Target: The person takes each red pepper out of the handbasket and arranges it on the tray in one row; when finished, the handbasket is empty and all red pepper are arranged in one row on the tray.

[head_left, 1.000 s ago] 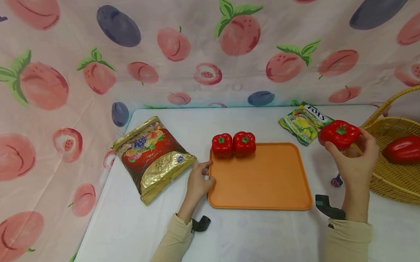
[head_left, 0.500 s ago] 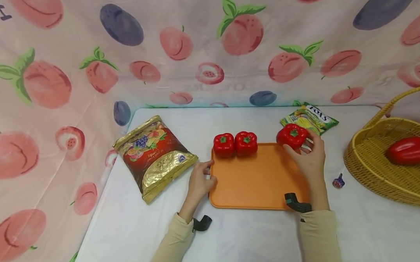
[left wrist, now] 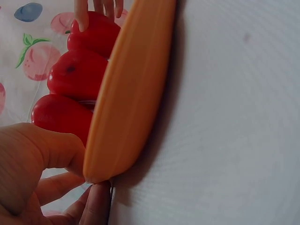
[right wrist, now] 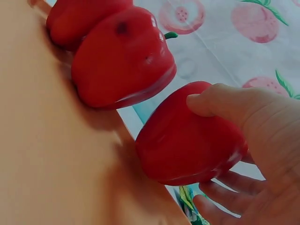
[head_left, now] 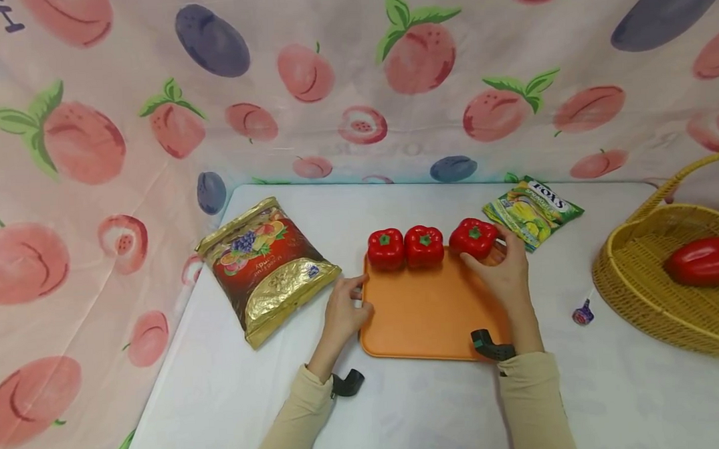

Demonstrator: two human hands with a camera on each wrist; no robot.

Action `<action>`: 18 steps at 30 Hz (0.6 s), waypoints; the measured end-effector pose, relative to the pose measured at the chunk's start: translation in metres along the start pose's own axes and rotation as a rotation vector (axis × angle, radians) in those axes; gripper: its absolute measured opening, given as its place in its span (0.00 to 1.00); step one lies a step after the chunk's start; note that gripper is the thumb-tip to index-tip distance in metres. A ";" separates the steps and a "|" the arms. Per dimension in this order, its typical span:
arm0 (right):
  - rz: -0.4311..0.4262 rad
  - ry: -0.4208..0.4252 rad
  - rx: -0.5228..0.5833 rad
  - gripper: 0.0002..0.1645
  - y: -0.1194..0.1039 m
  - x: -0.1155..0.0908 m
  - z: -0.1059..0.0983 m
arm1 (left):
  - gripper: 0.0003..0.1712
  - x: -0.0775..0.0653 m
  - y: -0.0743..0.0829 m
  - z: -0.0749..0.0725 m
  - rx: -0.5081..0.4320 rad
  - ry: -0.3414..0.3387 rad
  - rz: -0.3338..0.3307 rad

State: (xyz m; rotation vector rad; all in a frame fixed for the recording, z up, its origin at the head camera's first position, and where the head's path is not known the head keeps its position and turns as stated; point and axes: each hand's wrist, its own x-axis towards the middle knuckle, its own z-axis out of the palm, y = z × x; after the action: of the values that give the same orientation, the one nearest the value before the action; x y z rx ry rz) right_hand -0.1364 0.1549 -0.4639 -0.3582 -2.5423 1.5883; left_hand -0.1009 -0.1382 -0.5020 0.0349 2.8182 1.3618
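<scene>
An orange tray (head_left: 435, 308) lies on the white table, its left rim pinched between the thumb and fingers of my left hand (head_left: 343, 309). In the left wrist view that hand (left wrist: 42, 164) is at the tray's corner. Two red bell peppers, a left one (head_left: 386, 249) and a right one (head_left: 424, 246), sit side by side along the tray's back edge. My right hand (head_left: 506, 268) grips a third red bell pepper (head_left: 473, 237) near the tray's back right. In the right wrist view, a narrow gap separates this held pepper (right wrist: 192, 136) from its neighbour (right wrist: 124, 58).
A wicker basket (head_left: 634, 306) at the right holds a long red fruit or vegetable (head_left: 706, 261). A green FOX'S candy bag (head_left: 534, 211) lies behind the right hand, and a lollipop (head_left: 583, 313) in front of the basket. A red and gold candy bag (head_left: 268, 269) lies at left.
My right hand has carried the pepper leftward from near the basket to the tray's back edge, beside the other two. The left hand stays on the tray's rim.
</scene>
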 end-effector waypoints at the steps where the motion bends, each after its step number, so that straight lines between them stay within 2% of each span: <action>1: -0.007 -0.001 0.000 0.51 0.000 -0.001 0.000 | 0.33 0.000 0.000 0.000 0.000 0.000 0.000; 9: -0.037 -0.044 -0.006 0.51 0.003 -0.002 0.002 | 0.33 0.001 -0.001 0.001 0.006 0.009 0.004; 15: 0.001 -0.111 0.021 0.52 0.007 -0.002 0.002 | 0.32 0.001 0.000 0.001 0.002 0.006 0.002; 18: -0.038 -0.139 0.053 0.50 0.010 0.000 0.003 | 0.32 -0.001 0.002 0.000 -0.004 0.012 0.006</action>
State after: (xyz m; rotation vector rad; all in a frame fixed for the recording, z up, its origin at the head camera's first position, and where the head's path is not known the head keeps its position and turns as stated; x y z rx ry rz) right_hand -0.1354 0.1567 -0.4741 -0.1991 -2.5838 1.7195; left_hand -0.1003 -0.1371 -0.5007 0.0359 2.8274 1.3738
